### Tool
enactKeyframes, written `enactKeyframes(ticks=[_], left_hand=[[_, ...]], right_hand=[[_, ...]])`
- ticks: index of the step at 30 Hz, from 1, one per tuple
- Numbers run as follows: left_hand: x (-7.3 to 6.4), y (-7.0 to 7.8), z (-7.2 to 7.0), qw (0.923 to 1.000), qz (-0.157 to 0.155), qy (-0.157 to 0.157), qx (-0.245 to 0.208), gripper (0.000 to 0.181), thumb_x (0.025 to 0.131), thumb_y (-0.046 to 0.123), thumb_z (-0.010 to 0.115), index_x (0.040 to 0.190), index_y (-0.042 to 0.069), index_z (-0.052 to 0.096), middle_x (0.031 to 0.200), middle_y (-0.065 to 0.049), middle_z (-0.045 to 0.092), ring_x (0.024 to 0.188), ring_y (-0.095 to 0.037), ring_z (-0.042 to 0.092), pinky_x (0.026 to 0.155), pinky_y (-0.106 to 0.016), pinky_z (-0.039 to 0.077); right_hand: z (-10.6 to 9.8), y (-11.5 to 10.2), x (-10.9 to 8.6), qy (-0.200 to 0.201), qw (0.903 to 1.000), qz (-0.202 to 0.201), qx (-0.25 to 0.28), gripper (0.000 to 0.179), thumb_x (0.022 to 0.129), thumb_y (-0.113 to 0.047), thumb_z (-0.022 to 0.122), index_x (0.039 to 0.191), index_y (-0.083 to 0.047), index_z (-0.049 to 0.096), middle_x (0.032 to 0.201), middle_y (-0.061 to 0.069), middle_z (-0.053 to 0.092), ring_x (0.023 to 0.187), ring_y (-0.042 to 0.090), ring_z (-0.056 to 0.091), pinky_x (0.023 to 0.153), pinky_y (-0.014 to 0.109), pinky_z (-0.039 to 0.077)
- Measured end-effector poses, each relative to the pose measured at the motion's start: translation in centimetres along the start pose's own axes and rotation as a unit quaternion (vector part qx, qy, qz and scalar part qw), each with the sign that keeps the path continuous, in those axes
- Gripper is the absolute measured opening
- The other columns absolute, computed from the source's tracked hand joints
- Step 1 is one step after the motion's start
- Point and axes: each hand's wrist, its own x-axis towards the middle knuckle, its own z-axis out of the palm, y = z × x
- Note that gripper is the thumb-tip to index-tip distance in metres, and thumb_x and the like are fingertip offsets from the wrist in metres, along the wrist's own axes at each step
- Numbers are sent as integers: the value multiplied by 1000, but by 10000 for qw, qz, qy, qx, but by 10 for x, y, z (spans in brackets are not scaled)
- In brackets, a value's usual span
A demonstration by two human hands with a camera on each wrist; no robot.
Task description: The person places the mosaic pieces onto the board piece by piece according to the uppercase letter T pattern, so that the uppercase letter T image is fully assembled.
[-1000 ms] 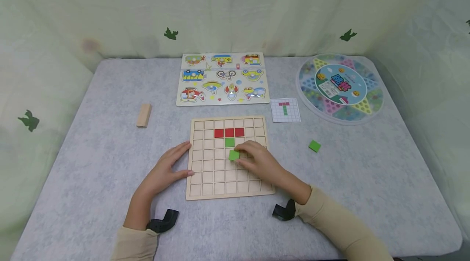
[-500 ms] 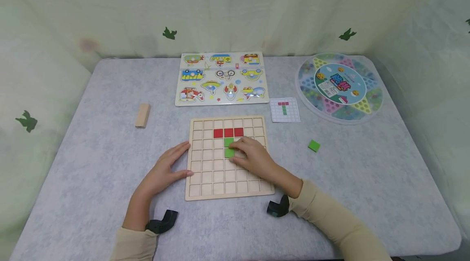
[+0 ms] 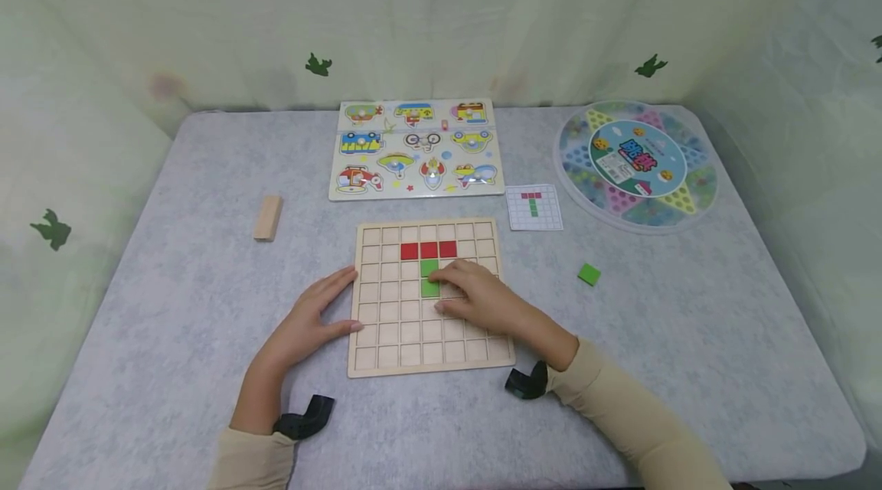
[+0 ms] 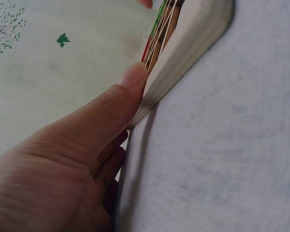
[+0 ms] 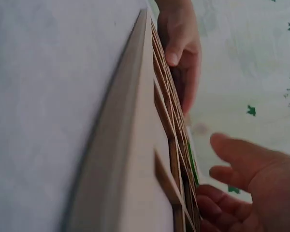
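Observation:
A wooden grid board (image 3: 367,357) lies flat at the middle of the table. Three red tiles (image 3: 409,251) form a row near its top, with an upper green tile (image 3: 429,267) below the middle one and a lower green tile (image 3: 429,291) under that. My left hand (image 3: 310,321) rests at the board's left edge, its thumb (image 4: 134,75) on the rim. Over the right side, my right hand (image 3: 485,300) touches the lower green tile with a fingertip, thumb held apart from it. A loose green tile (image 3: 589,274) lies right of the board.
A small card (image 3: 547,216) with a red and green T pattern lies beyond the board's right corner. Farther back are a vehicle picture puzzle (image 3: 416,187) and a round board-game case (image 3: 637,157). A wooden block (image 3: 269,217) lies at the left.
The second green tile, earlier pinched in my right hand above the grid, now sits in the cell below the first. The right thumb has come off it. My left hand has stayed put.

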Motion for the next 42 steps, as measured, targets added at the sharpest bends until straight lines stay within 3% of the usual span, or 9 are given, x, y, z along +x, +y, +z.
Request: enactKeyframes(ticks=[3,5,10,13,18,25,36,42], left_hand=[[0,0,0,10000,-20,5,-23,80,75,35,72,140,10,32,143,-10,29,130,-33,21,101,-55,18],[0,0,0,10000,-4,18,-32,80,75,35,72,140,10,33,143,-10,29,130,-34,21,100,-55,18],[-1,0,0,10000,16,37,-42,80,75,35,72,140,11,33,143,-10,29,129,-34,22,100,-55,19],[-1,0,0,10000,24,42,-43,80,75,35,72,140,11,33,143,-9,29,130,-33,22,100,-55,19],[-1,-1,0,10000,-24,8,-14,80,75,36,71,140,12,32,143,-9,28,130,-33,21,101,-54,18],[-2,-1,0,10000,-36,17,45,81,75,37,71,141,12,32,143,-9,29,130,-33,22,101,-53,19],[-1,0,0,10000,-94,-21,-10,81,75,37,71,141,11,32,144,-9,28,130,-32,20,102,-53,17],[-1,0,-1,9999,-137,-33,-16,82,74,38,71,141,12,32,144,-8,28,131,-32,20,102,-53,17]], right_hand=[[-14,1,-10,-220,9997,-67,80,49,85,-35,61,128,-15,49,123,-4,47,115,9,39,96,30,34],[-26,1,-18,-96,9998,-178,-11,52,85,-35,61,130,-12,46,127,-1,46,119,12,38,98,33,33],[-55,7,-44,734,9942,-643,-447,56,84,-32,64,130,-6,45,129,10,46,120,24,39,98,43,32],[-69,15,-63,1260,9876,-717,-602,59,83,-32,65,131,-4,43,130,12,45,120,28,38,96,47,32],[-84,33,-93,1821,9802,-274,-725,64,80,-29,69,133,-6,42,131,13,44,119,30,38,92,49,34],[-86,58,-120,2049,9747,508,-730,64,79,-22,71,132,-4,42,129,17,44,118,34,38,92,52,32],[-76,86,-129,1816,9728,1338,-534,63,82,-24,67,132,1,38,126,20,44,116,36,39,94,53,30],[-74,95,-127,1927,9667,1484,-791,43,80,-11,68,117,4,52,113,21,50,106,37,44,89,51,34]])
